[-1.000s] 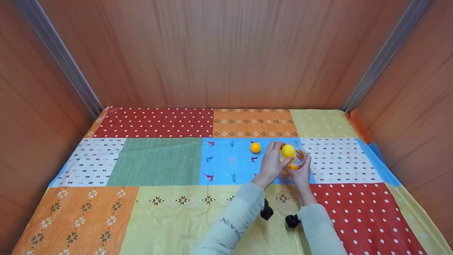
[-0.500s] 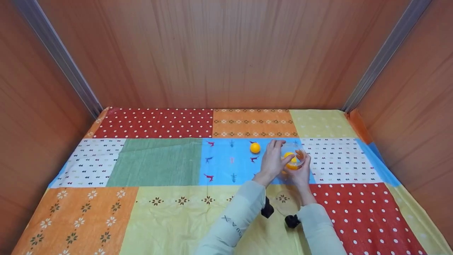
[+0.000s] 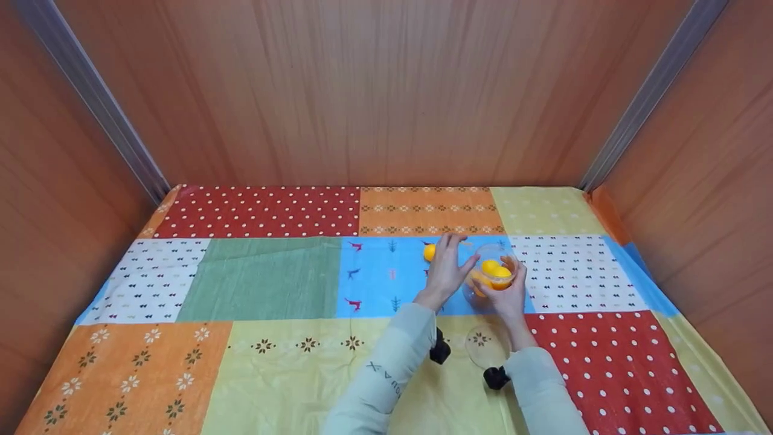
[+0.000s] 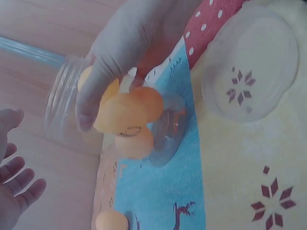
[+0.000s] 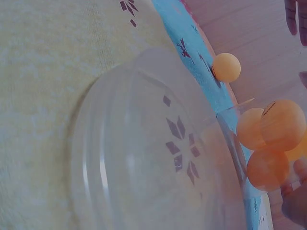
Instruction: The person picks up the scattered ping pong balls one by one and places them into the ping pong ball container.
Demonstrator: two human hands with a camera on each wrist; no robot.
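Observation:
My right hand [image 3: 509, 297] grips a clear plastic jar [image 3: 496, 249], its thumb and fingers round the wall near the mouth. Inside are several orange ping-pong balls [image 4: 129, 115]. To the left of the jar, my left hand [image 3: 445, 270] is apart from it with fingers extended, holding nothing. Just beyond that hand, one loose ping-pong ball [image 3: 429, 252] lies on the blue patch of the cloth, partly covered by the hand in the head view. The left wrist view shows the jar tilted, with its base [image 4: 168, 132] near the cloth.
A clear round lid [image 3: 488, 349] lies on the yellow patch in front of the jar, close to both wrists. A patchwork cloth [image 3: 272, 278] covers the table. Wood-grain panels [image 3: 386, 90] rise at the back and both sides.
The ball my left hand held over the jar's mouth has gone into the jar. The left hand has left the jar and moved left towards the loose ball. My right hand keeps its grip.

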